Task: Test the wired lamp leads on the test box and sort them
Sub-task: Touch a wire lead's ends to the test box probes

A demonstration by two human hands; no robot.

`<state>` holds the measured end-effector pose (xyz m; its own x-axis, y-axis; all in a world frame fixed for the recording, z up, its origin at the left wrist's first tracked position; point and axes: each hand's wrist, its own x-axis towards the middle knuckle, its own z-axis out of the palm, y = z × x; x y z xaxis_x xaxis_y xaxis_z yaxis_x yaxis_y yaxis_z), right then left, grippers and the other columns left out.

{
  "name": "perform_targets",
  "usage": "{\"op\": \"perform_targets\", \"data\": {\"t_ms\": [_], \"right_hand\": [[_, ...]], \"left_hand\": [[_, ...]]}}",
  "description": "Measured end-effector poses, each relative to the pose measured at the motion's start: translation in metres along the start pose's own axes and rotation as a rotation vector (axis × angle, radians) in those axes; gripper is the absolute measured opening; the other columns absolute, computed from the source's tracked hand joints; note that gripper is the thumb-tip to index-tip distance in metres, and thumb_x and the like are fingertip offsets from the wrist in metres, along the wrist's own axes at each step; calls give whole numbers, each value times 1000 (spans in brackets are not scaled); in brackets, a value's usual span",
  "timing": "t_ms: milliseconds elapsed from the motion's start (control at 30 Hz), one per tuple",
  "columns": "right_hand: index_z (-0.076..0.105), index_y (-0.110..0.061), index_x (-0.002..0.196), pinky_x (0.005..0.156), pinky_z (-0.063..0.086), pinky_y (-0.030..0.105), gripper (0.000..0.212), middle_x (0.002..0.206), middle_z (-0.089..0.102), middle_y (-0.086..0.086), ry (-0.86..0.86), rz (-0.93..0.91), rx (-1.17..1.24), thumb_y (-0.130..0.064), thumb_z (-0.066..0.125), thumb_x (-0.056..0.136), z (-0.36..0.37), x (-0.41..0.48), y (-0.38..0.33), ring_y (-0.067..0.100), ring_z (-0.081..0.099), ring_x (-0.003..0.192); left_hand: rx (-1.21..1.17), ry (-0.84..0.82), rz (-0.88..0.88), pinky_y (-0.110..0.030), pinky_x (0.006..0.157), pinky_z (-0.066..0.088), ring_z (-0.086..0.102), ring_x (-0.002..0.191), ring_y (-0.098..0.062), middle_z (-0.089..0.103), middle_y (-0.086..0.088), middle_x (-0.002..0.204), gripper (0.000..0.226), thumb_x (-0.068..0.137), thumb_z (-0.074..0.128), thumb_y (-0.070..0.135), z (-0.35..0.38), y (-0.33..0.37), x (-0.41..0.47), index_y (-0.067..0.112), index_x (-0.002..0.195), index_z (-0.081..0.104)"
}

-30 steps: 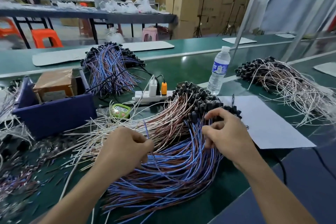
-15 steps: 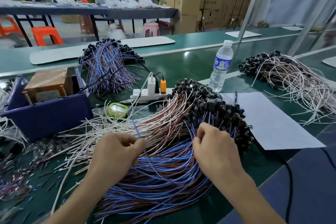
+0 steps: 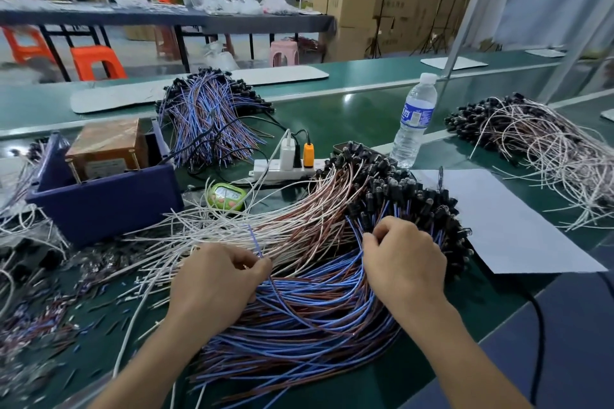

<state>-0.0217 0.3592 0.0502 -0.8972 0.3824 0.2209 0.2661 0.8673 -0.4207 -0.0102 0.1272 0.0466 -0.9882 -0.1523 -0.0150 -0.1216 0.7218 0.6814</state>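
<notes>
Your right hand has slid off the lamp ends, fingers curled round wires in the lead pile beside the blue bin; your left hand pinches one blue lead.

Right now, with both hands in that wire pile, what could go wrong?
Snag: the left hand pinches one blue lead that runs into the pile of leads, where the right hand grips near the black lamp ends; pulling could drag neighbours along.
Knock: the water bottle stands right behind the pile, near the power strip; a hard tug might tip it.
</notes>
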Motion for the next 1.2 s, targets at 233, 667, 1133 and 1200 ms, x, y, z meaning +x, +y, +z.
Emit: {"op": "perform_targets", "data": {"t_ms": [233,667,1133,1200], "right_hand": [[58,-24,77,57,42,31,21,54,55,-8,290,-84,81,-34,68,93,-15,20,2,26,53,54],[45,-27,70,54,46,28,34,48,43,-11,15,-473,359,-33,72,89,24,-41,-60,5,45,46],[55,-20,59,51,38,28,23,51,54,-7,-472,-535,701,-21,71,75,101,-72,-237,9,50,52],[56,-19,61,50,37,26,22,50,53,-9,-553,-547,711,-22,72,76,114,-81,-255,7,46,49]], "left_hand": [[81,101,133,-26,52,48,56,43,-7,60,15,46,38,85,71,53,4,-1,-1,32,54,70],[42,182,482,-28,55,40,51,54,-11,56,13,52,6,82,78,46,-4,-18,-3,40,80,77],[29,567,-50,-26,79,58,70,78,-1,78,20,85,22,85,75,17,-129,-116,9,38,90,82],[157,654,-129,-31,87,56,73,87,-17,80,11,93,24,84,73,17,-143,-137,3,37,95,82]]}}
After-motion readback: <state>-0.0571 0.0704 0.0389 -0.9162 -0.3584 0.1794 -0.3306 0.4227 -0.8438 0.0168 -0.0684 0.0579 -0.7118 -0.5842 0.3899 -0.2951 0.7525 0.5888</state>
